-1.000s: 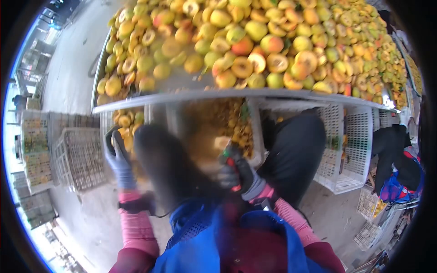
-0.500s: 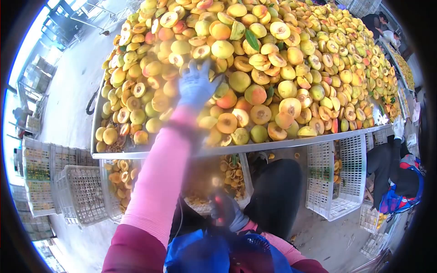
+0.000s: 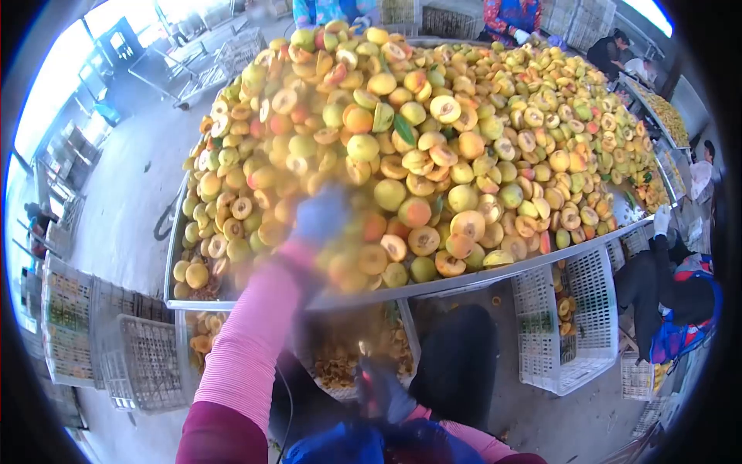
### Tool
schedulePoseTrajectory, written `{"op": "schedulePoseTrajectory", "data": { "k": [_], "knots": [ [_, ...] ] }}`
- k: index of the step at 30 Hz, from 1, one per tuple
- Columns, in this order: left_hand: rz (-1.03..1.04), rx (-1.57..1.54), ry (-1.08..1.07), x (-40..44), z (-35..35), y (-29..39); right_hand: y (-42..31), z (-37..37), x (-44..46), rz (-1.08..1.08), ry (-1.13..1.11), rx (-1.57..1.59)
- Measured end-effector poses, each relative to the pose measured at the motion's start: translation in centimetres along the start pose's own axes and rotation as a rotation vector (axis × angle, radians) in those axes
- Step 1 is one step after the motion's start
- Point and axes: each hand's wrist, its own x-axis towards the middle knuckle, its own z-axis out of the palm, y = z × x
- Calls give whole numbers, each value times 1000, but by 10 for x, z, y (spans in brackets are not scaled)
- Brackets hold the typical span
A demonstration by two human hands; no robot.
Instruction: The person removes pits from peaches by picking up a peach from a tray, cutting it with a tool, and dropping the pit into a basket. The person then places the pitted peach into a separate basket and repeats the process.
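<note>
My left hand (image 3: pixel 323 215), in a pale blue glove, is over the near left part of a heap of yellow peaches (image 3: pixel 464 197), many cut in half with the stone hollow showing. Motion smears its fingers, and whether a peach is in them is unclear. Down by my lap, my right hand (image 3: pixel 393 394), in a grey glove, is closed around a slim red-handled tool (image 3: pixel 366 383) with a pale tip pointing up. Under the table edge, between my knees, a crate (image 3: pixel 410 329) holds peach pieces.
The metal table's rim (image 3: pixel 433 288) runs between my lap and the heap. White plastic crates stand left (image 3: pixel 147 363) and right (image 3: pixel 591 309). A thin cord (image 3: pixel 287 398) hangs by my left leg. A co-worker's gloved hand (image 3: pixel 662 220) rests at the right table edge; other people work behind.
My view has tilted up, bringing in people behind the heap. My left hand, earlier spread open on the peaches, is nearer the table edge and blurred. My right hand still holds the tool low.
</note>
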Motion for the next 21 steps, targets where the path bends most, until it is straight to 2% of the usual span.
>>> {"op": "schedulePoseTrajectory", "data": {
  "k": [2,3,6,7,11,13,16,18,20,21],
  "knots": [
    [46,61,-31,7,0,-10,-1,-6,2,34,-109,-31],
    [72,118,-33,15,15,-20,-4,10,-3,55,61,17],
    [95,306,-122,30,27,-18,2,-2,11,-17,-27,-5],
    [85,278,-165,39,41,-23,2,-3,13,-2,43,-44],
    [93,309,-215,34,30,-15,1,-8,25,62,61,7],
    [155,302,-220,32,30,-27,-2,8,16,-22,133,-1],
    [118,153,-476,13,13,-32,-2,13,11,-78,164,-64],
    [22,69,-298,-26,-8,-23,2,16,2,-88,160,-138],
    [26,-26,-115,-58,-20,-25,-7,26,-21,-102,155,-240],
    [0,-108,-27,-72,-25,-26,-12,33,-37,-194,96,-399]
  ]
}}
